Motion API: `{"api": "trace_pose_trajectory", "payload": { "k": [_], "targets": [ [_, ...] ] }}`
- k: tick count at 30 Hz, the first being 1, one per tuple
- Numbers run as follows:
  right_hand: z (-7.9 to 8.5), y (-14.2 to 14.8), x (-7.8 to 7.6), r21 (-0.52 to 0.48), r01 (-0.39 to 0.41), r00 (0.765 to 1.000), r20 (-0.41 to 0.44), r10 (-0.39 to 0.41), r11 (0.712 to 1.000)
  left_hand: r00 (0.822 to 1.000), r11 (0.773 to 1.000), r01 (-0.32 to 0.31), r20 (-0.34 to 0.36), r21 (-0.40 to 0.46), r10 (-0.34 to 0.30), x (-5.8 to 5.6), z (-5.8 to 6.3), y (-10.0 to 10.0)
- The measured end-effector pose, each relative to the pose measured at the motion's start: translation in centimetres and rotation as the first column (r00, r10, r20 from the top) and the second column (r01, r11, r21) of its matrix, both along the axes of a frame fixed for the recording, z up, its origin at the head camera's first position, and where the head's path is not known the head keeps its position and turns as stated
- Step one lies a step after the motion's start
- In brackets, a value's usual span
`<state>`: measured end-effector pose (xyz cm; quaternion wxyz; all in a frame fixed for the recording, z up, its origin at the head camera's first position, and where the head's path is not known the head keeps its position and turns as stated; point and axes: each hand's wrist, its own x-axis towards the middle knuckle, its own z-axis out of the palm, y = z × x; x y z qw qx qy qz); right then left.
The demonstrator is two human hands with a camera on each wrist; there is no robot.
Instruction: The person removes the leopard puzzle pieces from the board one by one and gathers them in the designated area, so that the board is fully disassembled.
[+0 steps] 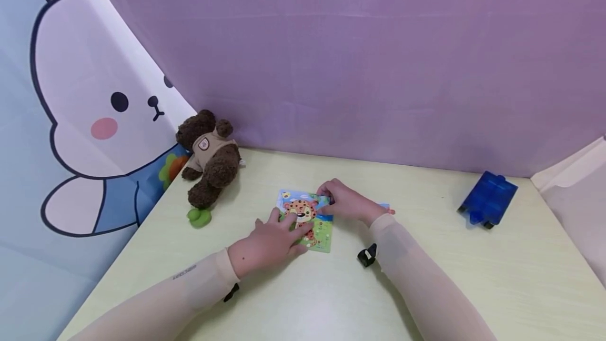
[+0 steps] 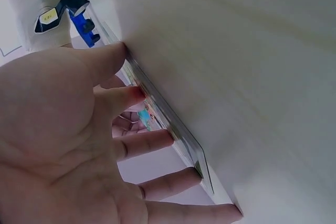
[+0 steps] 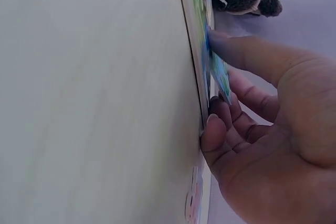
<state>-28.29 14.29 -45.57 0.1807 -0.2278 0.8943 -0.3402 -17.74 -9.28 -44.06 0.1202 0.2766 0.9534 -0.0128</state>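
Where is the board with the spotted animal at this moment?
In the head view, the board lies near the middle of the table, partly under the left hand, with the right hand at its upper right corner.

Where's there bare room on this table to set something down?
There's bare tabletop between the right sleeve and the blue plastic object, and nearest you between right and left sleeve. It's crowded at the leopard puzzle, with the left hand on it and right hand at its edge, and by the teddy bear.

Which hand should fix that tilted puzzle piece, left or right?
Probably the right hand: it holds the tilted piece at the edge of the leopard puzzle. The left hand lies spread over the puzzle, better for steadying.
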Motion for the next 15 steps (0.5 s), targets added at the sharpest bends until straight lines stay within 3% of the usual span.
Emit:
{"api": "trace_pose_trajectory", "payload": {
  "k": [15],
  "targets": [
    [-0.30, 0.36, -0.16, -0.099, 0.075, 0.997, 0.036, -0.072, 0.992, 1.000, 0.999, 0.005, -0.006, -0.037, -0.006, -0.08, -0.31, -0.01]
  ]
}}
